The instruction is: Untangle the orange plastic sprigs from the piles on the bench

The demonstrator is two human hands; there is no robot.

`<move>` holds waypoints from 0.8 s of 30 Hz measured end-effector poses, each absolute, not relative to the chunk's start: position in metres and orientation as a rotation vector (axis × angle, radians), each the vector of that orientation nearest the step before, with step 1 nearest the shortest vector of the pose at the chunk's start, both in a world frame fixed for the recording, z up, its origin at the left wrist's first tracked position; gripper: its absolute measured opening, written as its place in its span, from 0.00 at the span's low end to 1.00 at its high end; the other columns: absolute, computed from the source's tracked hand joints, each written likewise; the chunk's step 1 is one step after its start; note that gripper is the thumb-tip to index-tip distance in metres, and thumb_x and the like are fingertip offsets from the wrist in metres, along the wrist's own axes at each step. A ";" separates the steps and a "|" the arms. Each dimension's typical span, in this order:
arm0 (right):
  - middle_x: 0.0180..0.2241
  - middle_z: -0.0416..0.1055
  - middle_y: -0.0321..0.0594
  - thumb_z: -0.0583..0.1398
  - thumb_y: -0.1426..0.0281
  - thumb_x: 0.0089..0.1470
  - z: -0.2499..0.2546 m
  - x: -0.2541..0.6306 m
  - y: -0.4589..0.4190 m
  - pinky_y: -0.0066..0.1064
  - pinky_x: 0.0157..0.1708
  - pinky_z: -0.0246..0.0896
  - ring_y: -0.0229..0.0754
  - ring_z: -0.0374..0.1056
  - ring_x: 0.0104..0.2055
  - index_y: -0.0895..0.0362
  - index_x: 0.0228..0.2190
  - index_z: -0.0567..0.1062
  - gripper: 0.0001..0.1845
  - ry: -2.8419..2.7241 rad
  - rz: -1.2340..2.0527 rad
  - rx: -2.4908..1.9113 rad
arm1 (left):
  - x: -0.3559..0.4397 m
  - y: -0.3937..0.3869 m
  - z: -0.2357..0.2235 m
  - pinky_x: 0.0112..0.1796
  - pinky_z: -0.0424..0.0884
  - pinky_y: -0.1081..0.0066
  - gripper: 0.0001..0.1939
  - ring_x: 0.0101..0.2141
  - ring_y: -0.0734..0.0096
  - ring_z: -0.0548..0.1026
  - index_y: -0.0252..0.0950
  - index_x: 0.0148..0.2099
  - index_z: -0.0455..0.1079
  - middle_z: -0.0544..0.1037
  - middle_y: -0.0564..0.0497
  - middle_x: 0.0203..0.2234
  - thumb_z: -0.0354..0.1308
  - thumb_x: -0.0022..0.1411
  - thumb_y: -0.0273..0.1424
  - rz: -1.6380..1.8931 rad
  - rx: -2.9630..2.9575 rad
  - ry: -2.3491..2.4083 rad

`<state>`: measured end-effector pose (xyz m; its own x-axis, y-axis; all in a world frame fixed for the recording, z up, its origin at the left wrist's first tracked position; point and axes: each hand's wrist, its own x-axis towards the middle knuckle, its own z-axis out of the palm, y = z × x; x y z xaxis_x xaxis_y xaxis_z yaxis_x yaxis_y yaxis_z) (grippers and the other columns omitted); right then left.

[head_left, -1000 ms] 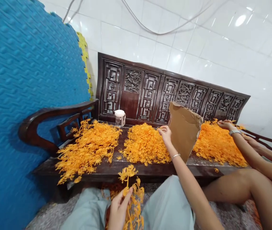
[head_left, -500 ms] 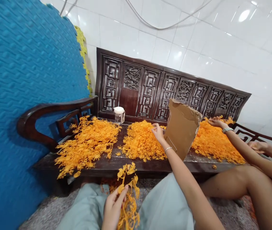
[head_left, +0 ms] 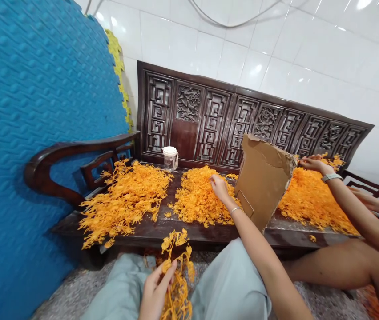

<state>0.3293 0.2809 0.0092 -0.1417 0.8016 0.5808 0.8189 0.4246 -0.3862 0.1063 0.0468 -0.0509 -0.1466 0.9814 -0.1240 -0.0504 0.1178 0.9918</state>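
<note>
An orange flower bunch [head_left: 180, 293], seemingly part-gathered, is pinched by the fingers of the left hand [head_left: 156, 289] before the desk [head_left: 216, 234], while a large pile [head_left: 194, 202] is left under the right hand [head_left: 220, 188], whose grip cannot be told.

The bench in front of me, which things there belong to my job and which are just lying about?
Seem to belong:
Orange strands, in the grip of the left hand
Middle orange pile, at the right hand
Left orange pile, similar-looking
Cardboard, perhaps a divider

Seem just lying about:
Lidded cup
Blue mat
</note>
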 end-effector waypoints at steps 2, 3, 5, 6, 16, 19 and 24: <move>0.35 0.67 0.42 0.48 0.78 0.49 0.013 0.328 0.280 0.28 0.36 0.54 0.38 0.62 0.35 0.58 0.34 0.68 0.11 -1.975 -0.147 -1.443 | 0.108 0.048 -0.054 0.19 0.54 0.74 0.24 0.15 0.76 0.55 0.36 0.14 0.56 0.56 0.58 0.10 0.57 0.37 0.52 1.243 1.015 1.339; 0.34 0.67 0.42 0.48 0.78 0.49 0.016 0.326 0.279 0.28 0.34 0.54 0.38 0.62 0.34 0.58 0.34 0.68 0.12 -1.995 -0.196 -1.490 | 0.108 0.048 -0.055 0.19 0.55 0.74 0.24 0.15 0.76 0.55 0.36 0.14 0.56 0.56 0.58 0.10 0.57 0.37 0.51 1.247 1.010 1.338; 0.34 0.66 0.43 0.47 0.80 0.49 0.022 0.321 0.277 0.27 0.32 0.53 0.38 0.61 0.32 0.59 0.33 0.68 0.13 -2.010 -0.307 -1.604 | 0.107 0.047 -0.057 0.20 0.55 0.74 0.24 0.16 0.76 0.55 0.36 0.14 0.56 0.56 0.58 0.10 0.58 0.38 0.50 1.260 0.997 1.334; 0.34 0.66 0.44 0.47 0.82 0.48 0.026 0.317 0.276 0.27 0.31 0.52 0.38 0.60 0.31 0.59 0.32 0.68 0.14 -1.999 -0.370 -1.658 | 0.106 0.047 -0.058 0.20 0.55 0.74 0.23 0.16 0.76 0.56 0.35 0.14 0.57 0.57 0.57 0.11 0.58 0.38 0.50 1.265 0.990 1.332; 0.32 0.67 0.39 0.51 0.81 0.46 0.054 0.263 0.244 0.26 0.35 0.55 0.35 0.62 0.33 0.60 0.29 0.70 0.10 -2.120 0.058 -1.216 | 0.085 0.037 -0.051 0.22 0.56 0.75 0.21 0.18 0.76 0.58 0.35 0.16 0.59 0.60 0.56 0.12 0.58 0.44 0.46 1.392 0.895 1.297; 0.28 0.68 0.37 0.52 0.79 0.45 0.061 0.248 0.218 0.24 0.31 0.57 0.33 0.63 0.29 0.62 0.29 0.71 0.09 -2.289 0.708 -1.031 | 0.071 0.034 -0.046 0.22 0.57 0.75 0.19 0.18 0.77 0.58 0.35 0.16 0.58 0.60 0.57 0.12 0.58 0.44 0.43 1.576 0.774 1.302; 0.26 0.70 0.39 0.53 0.72 0.45 0.021 0.229 0.161 0.25 0.26 0.60 0.36 0.67 0.26 0.64 0.30 0.71 0.11 -2.595 2.104 -0.881 | 0.037 0.026 -0.031 0.21 0.55 0.75 0.17 0.18 0.78 0.58 0.35 0.16 0.56 0.58 0.58 0.13 0.60 0.43 0.37 1.946 0.477 1.153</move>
